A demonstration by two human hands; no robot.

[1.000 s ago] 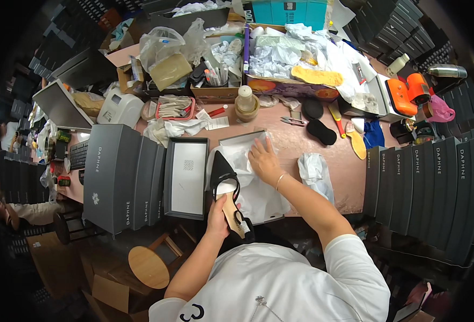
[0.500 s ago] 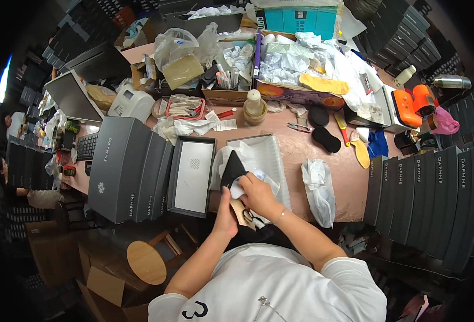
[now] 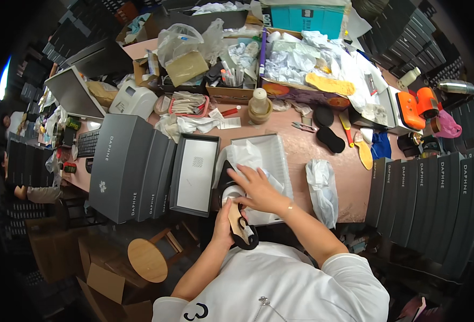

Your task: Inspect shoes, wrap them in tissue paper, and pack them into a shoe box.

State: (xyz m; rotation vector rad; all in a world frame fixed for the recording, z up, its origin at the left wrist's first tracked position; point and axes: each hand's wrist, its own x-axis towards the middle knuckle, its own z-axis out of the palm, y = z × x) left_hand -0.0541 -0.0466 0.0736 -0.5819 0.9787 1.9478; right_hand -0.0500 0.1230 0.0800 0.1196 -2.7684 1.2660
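A black pointed shoe (image 3: 239, 225) with a beige insole is in my left hand (image 3: 222, 224), its heel end toward my body and its toe pointing away. My left fingers wrap its side. White paper (image 3: 230, 193) shows in the shoe's front opening. Over the toe end lies my right hand (image 3: 261, 194), fingers stretched and spread, partly covering the upper. Beyond both hands, white tissue (image 3: 247, 153) spreads in an open box (image 3: 282, 161). Left of it sits a grey box part (image 3: 195, 177) with a white inside.
Upright grey shoeboxes stand in rows at the left (image 3: 121, 166) and right (image 3: 419, 193). A white-wrapped bundle (image 3: 321, 193) lies right of the open box. Farther back are a bottle in a jar (image 3: 259, 107), pliers (image 3: 304, 127), a brush (image 3: 346, 129) and a carton of crumpled paper (image 3: 301, 59).
My right hand has gone from gripping near the shoe's opening to spread fingers over it. The shoe has swung so that its toe sits lower and its heel shows more.
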